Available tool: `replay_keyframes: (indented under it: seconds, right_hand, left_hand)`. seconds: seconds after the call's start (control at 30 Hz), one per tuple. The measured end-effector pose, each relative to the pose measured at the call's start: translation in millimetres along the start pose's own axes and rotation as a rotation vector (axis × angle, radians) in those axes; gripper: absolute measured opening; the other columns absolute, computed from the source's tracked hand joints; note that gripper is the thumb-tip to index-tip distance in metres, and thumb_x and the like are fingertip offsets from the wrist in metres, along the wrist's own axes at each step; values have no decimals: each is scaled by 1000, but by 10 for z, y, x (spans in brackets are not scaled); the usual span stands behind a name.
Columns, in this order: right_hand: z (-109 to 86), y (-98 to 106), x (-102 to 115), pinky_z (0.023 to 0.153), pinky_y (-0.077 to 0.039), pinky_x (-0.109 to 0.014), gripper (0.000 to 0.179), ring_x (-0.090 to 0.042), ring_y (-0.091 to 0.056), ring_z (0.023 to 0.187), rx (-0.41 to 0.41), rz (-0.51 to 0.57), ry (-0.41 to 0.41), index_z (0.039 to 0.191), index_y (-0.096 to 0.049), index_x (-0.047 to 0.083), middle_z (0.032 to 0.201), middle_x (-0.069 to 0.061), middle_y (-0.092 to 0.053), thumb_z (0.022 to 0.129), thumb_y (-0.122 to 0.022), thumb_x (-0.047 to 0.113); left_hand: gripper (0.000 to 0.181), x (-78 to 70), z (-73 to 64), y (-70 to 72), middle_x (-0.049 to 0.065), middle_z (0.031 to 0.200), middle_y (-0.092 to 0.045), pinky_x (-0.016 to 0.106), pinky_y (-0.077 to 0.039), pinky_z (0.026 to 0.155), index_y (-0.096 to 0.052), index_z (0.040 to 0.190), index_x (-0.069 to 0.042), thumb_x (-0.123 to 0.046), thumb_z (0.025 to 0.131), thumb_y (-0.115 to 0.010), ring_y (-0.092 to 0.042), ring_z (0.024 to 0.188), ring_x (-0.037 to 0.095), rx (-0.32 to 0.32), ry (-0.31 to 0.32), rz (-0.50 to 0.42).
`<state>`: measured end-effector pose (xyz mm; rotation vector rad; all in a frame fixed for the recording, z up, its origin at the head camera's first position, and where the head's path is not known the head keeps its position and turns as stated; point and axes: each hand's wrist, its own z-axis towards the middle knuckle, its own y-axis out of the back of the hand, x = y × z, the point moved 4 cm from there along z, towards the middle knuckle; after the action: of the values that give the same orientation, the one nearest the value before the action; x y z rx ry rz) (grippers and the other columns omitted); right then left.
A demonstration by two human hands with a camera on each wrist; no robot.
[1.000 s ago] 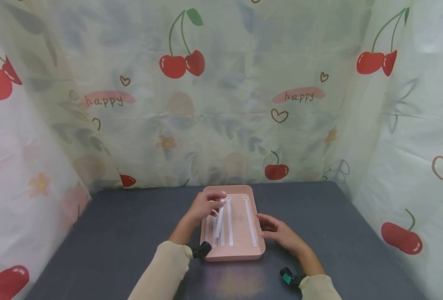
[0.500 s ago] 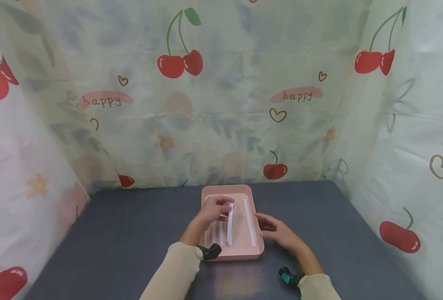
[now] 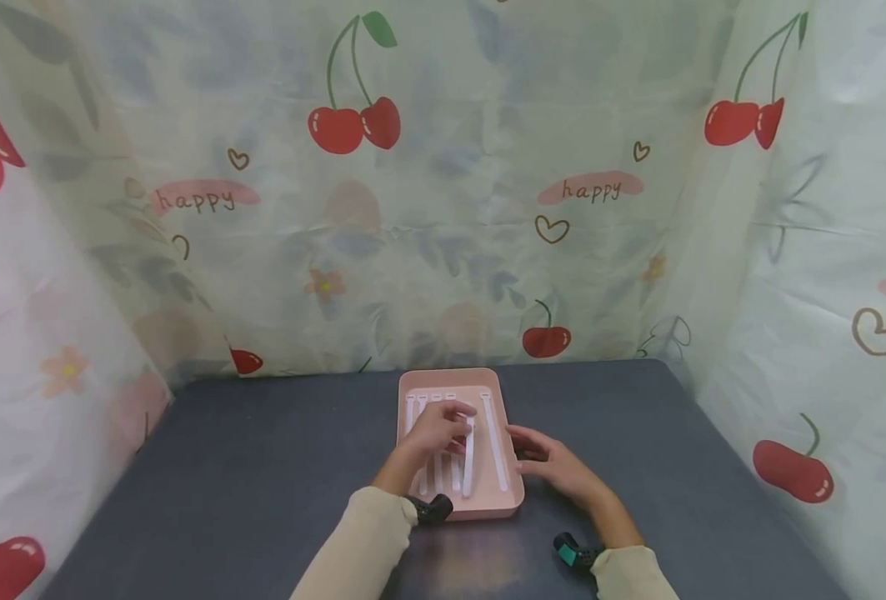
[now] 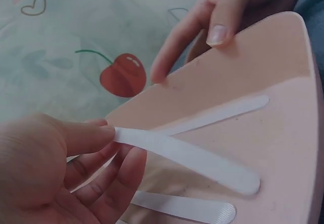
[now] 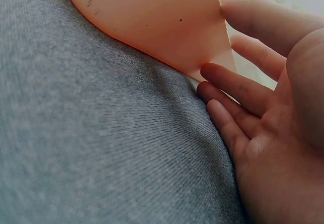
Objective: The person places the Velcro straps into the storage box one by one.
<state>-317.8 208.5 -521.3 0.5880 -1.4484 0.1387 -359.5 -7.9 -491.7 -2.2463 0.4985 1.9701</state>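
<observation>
In the head view, my left hand [image 3: 435,429] is over the middle of a pink tray [image 3: 482,502], pinching a white strap [image 3: 468,462] near its far end. The left wrist view shows this strap [image 4: 202,160] slanting down from thumb and fingers to a rounded tip close above the tray floor. Several similar white straps [image 3: 437,475] lie side by side on the tray's left, partly hidden by that hand. One more strap [image 3: 494,442] lies apart on the right. My right hand [image 3: 558,467] touches the tray's right wall with loosely extended fingers, holding no strap.
The tray stands on a dark grey table [image 3: 285,467], near its back edge. A printed curtain [image 3: 450,208] with cherries encloses the back and sides. Black bands [image 3: 431,508] sit on both wrists.
My left hand has moved to the right across the tray with the pinched strap, from over the left row to that row's right side. The right hand stays at the tray wall.
</observation>
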Motion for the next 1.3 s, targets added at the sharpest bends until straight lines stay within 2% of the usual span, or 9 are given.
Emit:
replay_keyframes:
  seconds: [0.13, 0.23, 0.57, 0.8, 0.97, 1.17, 1.3]
  right_hand:
    - [5, -2, 8, 106, -31, -54, 60, -33, -44, 131, 2, -8, 5, 146, -43, 7, 147, -14, -44, 92, -67, 19]
    - [1, 0, 21, 105, -32, -54, 59, -34, -44, 131, -4, -7, -1, 146, -44, 8, 147, -14, -44, 92, -67, 19]
    - [-5, 4, 18, 104, -34, -53, 61, -34, -45, 129, -3, 4, -7, 146, -43, 8, 146, -14, -44, 91, -68, 20]
    - [-10, 8, 14, 103, -36, -51, 61, -34, -46, 129, 1, 8, -1, 146, -43, 7, 146, -15, -45, 92, -67, 19]
    - [-15, 8, 17, 104, -35, -52, 61, -34, -45, 129, -4, 7, -7, 146, -43, 8, 146, -14, -44, 92, -67, 20]
    - [-14, 6, 5, 105, -34, -53, 62, -34, -45, 130, -15, 6, -29, 146, -43, 8, 146, -14, -45, 91, -68, 21]
    - [-8, 3, -10, 105, -33, -53, 61, -34, -44, 130, -13, 12, -33, 146, -43, 8, 146, -14, -45, 91, -68, 20]
  left_hand:
    - [31, 21, -5, -46, 7, 74, -57, 36, -54, 51, -62, 118, 7, 11, 87, -60, -57, 49, 18, 31, -12, 32]
    - [31, 17, -20, -61, 7, 73, -56, 35, -54, 50, -62, 117, 8, 11, 86, -61, -57, 49, 17, 41, -19, 61]
    - [32, 13, -38, -72, 10, 78, -55, 30, -52, 49, -65, 111, 5, 14, 80, -67, -59, 48, 16, 61, -37, 262]
    - [31, 10, -4, -103, 7, 76, -57, 26, -48, 44, -67, 106, 0, 12, 78, -70, -57, 44, 15, 55, -56, 433]
    - [30, 7, 19, -120, 4, 73, -58, 25, -45, 45, -69, 106, -3, 8, 78, -73, -55, 47, 13, 45, -76, 541]
    - [29, -4, 23, -126, 1, 71, -57, 25, -44, 49, -70, 105, -5, 4, 77, -75, -55, 52, 13, 22, -87, 628]
    - [28, -18, 23, -130, 2, 76, -59, 26, -45, 53, -71, 105, -7, 1, 78, -76, -56, 59, 14, 8, -69, 680]
